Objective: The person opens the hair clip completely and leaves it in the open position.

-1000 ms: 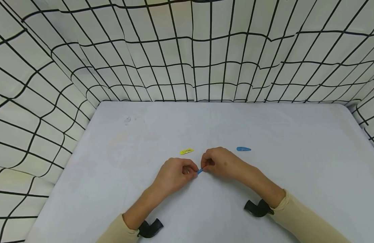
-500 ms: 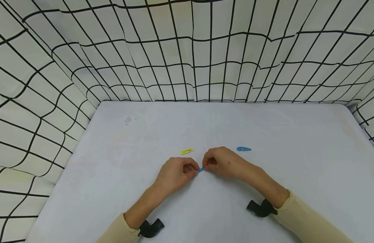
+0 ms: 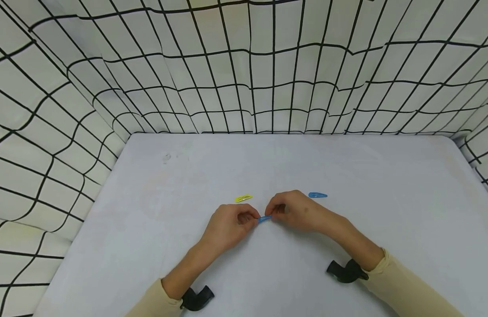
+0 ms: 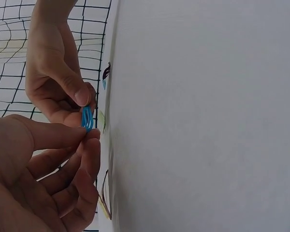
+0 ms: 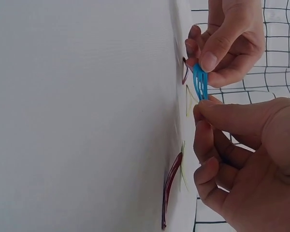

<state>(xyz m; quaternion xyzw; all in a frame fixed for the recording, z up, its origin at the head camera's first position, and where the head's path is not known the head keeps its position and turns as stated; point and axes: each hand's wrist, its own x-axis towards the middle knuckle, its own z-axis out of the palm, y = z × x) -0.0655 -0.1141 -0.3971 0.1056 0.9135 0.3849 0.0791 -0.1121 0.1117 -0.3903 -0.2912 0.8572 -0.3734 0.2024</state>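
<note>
A small blue snap hair clip [image 3: 264, 219] is stretched between the two hands, above the white table. My left hand [image 3: 229, 225] pinches one end between thumb and fingers, and my right hand [image 3: 296, 212] pinches the other end. Slots run along the clip's body in the right wrist view, where the blue hair clip [image 5: 200, 79] spans the gap between the thumbs. Both ends are partly hidden by fingertips. Just beyond the hands lies a yellow hair clip [image 3: 243, 198], and a second blue hair clip [image 3: 317, 195] lies behind my right hand.
The white table [image 3: 180, 176] is bordered at the back and sides by white walls with a black grid net [image 3: 273, 88]. Black curved pieces [image 3: 348, 270] sit at both wrists. A dark reddish clip-like shape [image 5: 171, 188] shows near the right hand in the right wrist view.
My right hand has shifted slightly to the right, and more of the blue hair clip shows between the hands. The clip lies more level than before. My left hand has barely moved.
</note>
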